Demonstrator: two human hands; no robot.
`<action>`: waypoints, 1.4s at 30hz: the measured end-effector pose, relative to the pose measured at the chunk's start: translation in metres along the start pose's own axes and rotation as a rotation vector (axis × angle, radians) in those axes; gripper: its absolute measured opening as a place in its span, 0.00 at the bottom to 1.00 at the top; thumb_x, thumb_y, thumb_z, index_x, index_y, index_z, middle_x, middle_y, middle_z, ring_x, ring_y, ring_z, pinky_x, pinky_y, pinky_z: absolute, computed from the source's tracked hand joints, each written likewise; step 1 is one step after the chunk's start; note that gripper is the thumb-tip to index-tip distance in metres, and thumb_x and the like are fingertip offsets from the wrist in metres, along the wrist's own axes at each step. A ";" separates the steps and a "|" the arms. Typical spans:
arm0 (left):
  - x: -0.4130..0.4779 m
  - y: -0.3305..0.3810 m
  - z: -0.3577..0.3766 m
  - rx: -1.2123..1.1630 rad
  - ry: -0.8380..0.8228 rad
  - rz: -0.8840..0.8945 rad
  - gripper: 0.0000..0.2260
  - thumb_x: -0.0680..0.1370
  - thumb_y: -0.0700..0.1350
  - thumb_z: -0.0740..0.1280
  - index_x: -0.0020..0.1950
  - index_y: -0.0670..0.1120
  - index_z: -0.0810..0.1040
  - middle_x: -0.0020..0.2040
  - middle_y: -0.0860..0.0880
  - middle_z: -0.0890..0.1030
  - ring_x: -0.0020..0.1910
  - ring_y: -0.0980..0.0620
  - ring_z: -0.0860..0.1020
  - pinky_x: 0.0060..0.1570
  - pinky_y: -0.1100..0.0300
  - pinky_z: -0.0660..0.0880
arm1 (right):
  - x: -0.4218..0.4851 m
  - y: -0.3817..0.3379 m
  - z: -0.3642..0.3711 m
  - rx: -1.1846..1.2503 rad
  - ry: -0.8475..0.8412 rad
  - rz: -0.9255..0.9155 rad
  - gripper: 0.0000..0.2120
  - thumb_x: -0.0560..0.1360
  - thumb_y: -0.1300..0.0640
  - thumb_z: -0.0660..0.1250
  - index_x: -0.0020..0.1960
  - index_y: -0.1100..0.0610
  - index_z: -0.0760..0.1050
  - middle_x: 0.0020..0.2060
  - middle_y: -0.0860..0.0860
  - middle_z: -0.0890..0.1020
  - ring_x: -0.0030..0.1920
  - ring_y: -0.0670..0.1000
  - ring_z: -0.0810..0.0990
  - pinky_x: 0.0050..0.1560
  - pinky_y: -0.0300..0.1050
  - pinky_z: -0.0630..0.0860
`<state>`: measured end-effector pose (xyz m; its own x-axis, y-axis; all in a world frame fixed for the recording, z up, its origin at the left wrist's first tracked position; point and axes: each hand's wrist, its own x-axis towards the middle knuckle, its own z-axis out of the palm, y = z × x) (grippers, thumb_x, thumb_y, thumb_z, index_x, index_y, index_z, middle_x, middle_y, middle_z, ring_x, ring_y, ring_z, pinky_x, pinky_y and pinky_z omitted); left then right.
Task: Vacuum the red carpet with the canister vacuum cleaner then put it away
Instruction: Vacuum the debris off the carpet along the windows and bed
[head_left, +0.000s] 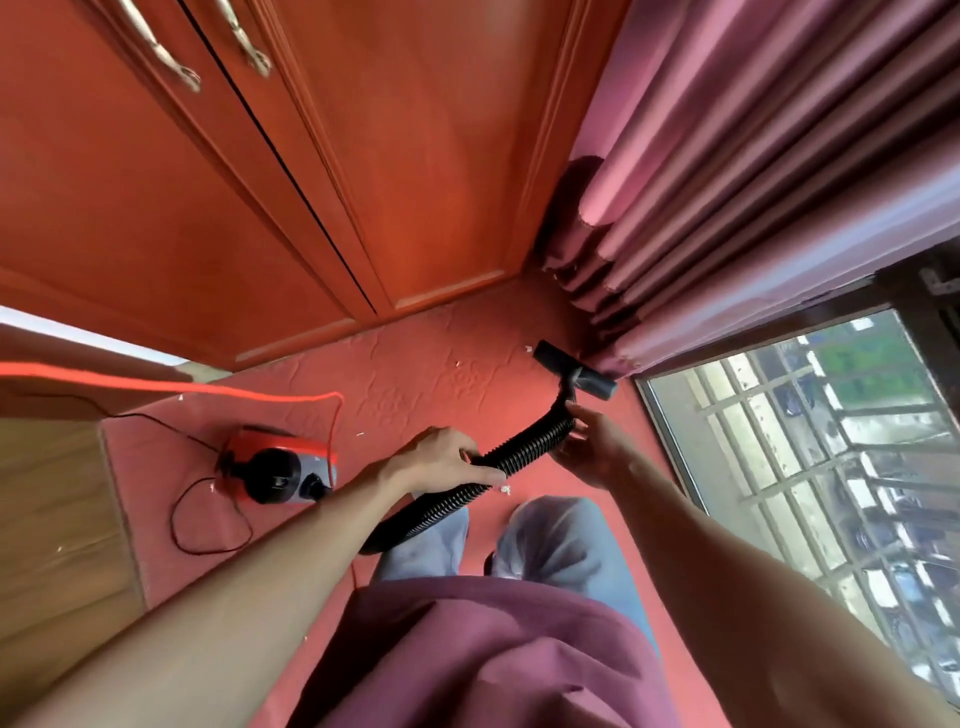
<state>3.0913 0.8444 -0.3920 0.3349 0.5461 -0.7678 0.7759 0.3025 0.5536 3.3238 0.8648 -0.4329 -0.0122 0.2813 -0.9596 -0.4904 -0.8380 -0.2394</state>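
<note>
A small red and black canister vacuum (283, 470) sits on the red carpet (415, 374) at the left. Its black ribbed hose (524, 449) runs up from near my legs to a dark T-shaped nozzle (574, 370), which rests on the carpet at the foot of the curtain. My left hand (447, 460) grips the hose from above at its middle. My right hand (589, 449) holds the hose's upper end just below the nozzle. Small white scraps (504, 488) lie scattered on the carpet.
Red wooden wardrobe doors (234, 182) close off the far side. Pink curtains (753, 182) hang at the right above a low window (810, 441). A red cable (156, 385) and a thin black cord (179, 519) trail at the left, beside a wooden surface (52, 519).
</note>
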 end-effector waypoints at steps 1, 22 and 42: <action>-0.001 -0.001 0.001 -0.017 0.024 -0.013 0.18 0.70 0.65 0.73 0.32 0.53 0.76 0.33 0.54 0.78 0.36 0.52 0.77 0.37 0.59 0.71 | 0.005 0.000 0.002 -0.004 -0.002 0.006 0.09 0.80 0.56 0.63 0.45 0.61 0.71 0.36 0.55 0.72 0.36 0.51 0.73 0.32 0.40 0.79; 0.062 0.005 0.116 -0.199 0.437 -0.319 0.24 0.73 0.65 0.68 0.30 0.48 0.69 0.29 0.52 0.72 0.38 0.43 0.79 0.29 0.57 0.63 | 0.130 -0.008 -0.037 -0.340 -0.018 0.111 0.07 0.80 0.56 0.61 0.51 0.60 0.71 0.39 0.54 0.73 0.37 0.52 0.73 0.42 0.44 0.73; 0.156 -0.073 0.197 -0.392 0.456 -0.360 0.29 0.72 0.73 0.61 0.44 0.48 0.81 0.40 0.49 0.85 0.42 0.47 0.83 0.44 0.53 0.80 | 0.271 0.045 -0.038 -0.591 0.093 -0.039 0.04 0.77 0.56 0.66 0.46 0.57 0.74 0.36 0.53 0.76 0.35 0.51 0.74 0.42 0.46 0.72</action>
<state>3.1923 0.7540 -0.6152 -0.2309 0.6066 -0.7607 0.5177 0.7386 0.4318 3.3314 0.8859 -0.7094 0.0854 0.2969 -0.9511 0.0787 -0.9536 -0.2906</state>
